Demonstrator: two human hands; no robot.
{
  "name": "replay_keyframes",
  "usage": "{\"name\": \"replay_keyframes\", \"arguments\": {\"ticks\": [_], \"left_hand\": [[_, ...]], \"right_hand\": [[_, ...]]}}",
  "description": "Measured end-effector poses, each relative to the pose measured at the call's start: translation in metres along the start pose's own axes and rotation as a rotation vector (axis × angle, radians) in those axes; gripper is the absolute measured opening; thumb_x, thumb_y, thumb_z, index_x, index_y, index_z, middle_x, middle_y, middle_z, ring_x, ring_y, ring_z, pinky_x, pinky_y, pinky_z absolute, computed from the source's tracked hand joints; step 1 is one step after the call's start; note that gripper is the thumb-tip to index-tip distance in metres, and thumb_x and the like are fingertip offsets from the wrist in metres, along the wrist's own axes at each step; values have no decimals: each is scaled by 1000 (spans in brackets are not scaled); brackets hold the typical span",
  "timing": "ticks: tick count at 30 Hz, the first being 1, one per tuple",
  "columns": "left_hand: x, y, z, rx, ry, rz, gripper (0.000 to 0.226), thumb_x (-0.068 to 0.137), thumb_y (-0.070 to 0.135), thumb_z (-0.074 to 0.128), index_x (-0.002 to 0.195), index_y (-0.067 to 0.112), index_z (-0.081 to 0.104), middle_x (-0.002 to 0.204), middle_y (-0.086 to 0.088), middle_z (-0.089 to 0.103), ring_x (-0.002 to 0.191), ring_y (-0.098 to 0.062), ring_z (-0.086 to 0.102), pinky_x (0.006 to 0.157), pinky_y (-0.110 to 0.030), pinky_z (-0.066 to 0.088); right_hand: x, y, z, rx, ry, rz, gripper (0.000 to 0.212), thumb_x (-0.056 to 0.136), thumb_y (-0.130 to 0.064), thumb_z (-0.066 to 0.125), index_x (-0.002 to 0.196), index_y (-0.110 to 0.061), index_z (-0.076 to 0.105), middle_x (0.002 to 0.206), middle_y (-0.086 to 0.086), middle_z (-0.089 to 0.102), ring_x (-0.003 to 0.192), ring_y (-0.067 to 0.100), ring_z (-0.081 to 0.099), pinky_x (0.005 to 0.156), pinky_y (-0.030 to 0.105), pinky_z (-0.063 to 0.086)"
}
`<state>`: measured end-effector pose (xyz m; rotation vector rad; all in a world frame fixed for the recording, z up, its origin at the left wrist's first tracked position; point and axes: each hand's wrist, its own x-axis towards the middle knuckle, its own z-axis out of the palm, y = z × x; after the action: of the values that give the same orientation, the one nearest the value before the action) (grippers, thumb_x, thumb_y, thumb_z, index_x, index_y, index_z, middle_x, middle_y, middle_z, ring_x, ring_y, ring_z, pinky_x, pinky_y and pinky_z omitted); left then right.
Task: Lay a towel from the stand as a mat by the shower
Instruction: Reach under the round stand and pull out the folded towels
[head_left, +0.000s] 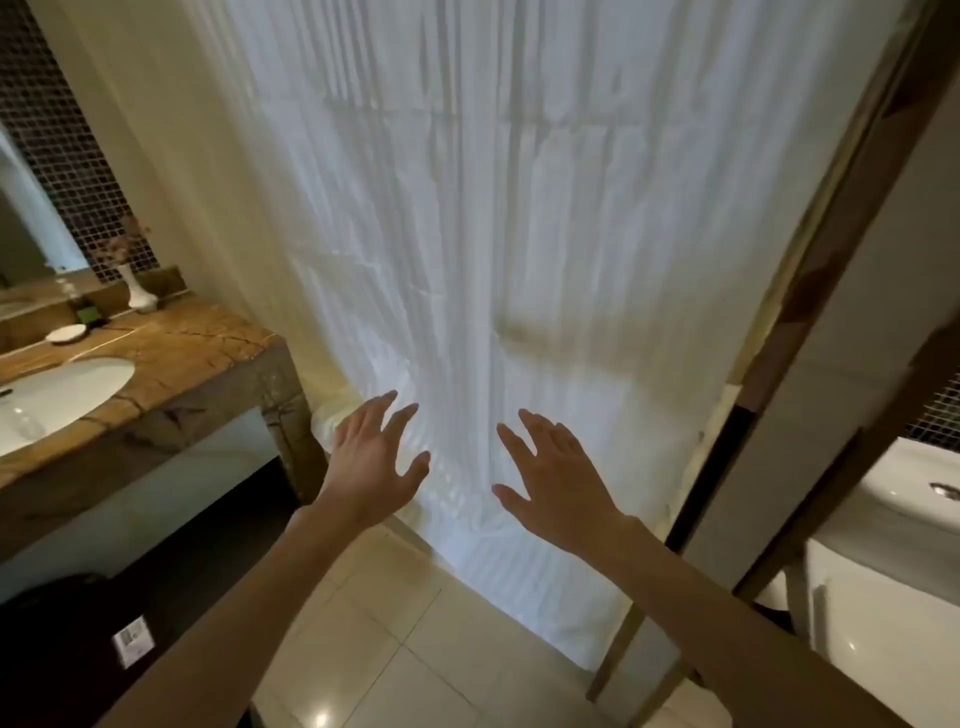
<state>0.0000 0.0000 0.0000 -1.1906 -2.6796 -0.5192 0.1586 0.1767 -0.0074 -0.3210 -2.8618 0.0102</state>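
1. White shower curtain (519, 234) hangs before the left hand (371, 460) and right hand (558, 473); each grip is wide, holding nothing.
2. Its hem meets open floor (415, 649) tiles (glossy, beneath both arms).
3. The table (208, 343) corner crowds the left, with a cream bundle (332, 415) beside it (towel or curtain fold, cannot tell); a wooden frame (810, 270) bounds the right.

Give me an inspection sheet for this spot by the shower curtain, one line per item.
surface: pale tiled floor, glossy, with no towel laid on it.
job's things: towel and stand not in view; white shower curtain hangs drawn across, reaching the floor.
clutter: white vase and small dish on the counter; dark object with a label at lower left.
grips: left hand and right hand both open, fingers spread, holding nothing, in front of the curtain; contact cannot be told.
cables: nothing seen.
surroundings: brown stone counter with white sink on the left; toilet on the right.
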Motion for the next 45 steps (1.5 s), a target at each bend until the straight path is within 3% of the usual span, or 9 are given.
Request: {"name": "replay_keyframes", "arguments": {"ticks": [9, 19, 29, 36, 45], "left_hand": [[-29, -52, 7, 53, 26, -52, 63, 87, 50, 51, 143, 23, 36, 153, -6, 28, 141, -26, 21, 115, -47, 18], [-30, -111, 21, 107, 5, -183, 63, 87, 53, 47, 141, 26, 32, 151, -5, 28, 138, -24, 23, 114, -43, 17], [-3, -175, 32, 173, -29, -378, 64, 88, 52, 46, 144, 23, 32, 152, -6, 26, 139, -24, 21, 114, -43, 17], [25, -226, 30, 230, 31, -512, 64, 86, 52, 46, 142, 22, 36, 151, -8, 30, 138, -26, 25, 113, -44, 18], [14, -301, 24, 237, 72, -749, 62, 88, 47, 50, 141, 18, 39, 150, -10, 32, 139, -28, 25, 113, -47, 20]], "right_hand": [[29, -40, 34, 16, -3, -105, 64, 91, -45, 51, 143, -11, 37, 145, 21, 39, 133, 35, 40, 113, 44, 28], [85, -66, 76, 60, -83, -260, 64, 95, -49, 40, 147, -14, 26, 152, 18, 28, 141, 32, 27, 116, 41, 19], [185, -96, 131, 165, -120, -420, 62, 93, -48, 46, 145, -18, 31, 151, 14, 33, 138, 32, 32, 114, 41, 22], [262, -121, 170, 214, -157, -534, 64, 93, -51, 43, 147, -21, 25, 154, 11, 27, 142, 30, 23, 115, 41, 15], [339, -200, 212, 252, -206, -771, 65, 92, -49, 45, 147, -19, 26, 152, 14, 30, 141, 30, 25, 114, 40, 14]]}}
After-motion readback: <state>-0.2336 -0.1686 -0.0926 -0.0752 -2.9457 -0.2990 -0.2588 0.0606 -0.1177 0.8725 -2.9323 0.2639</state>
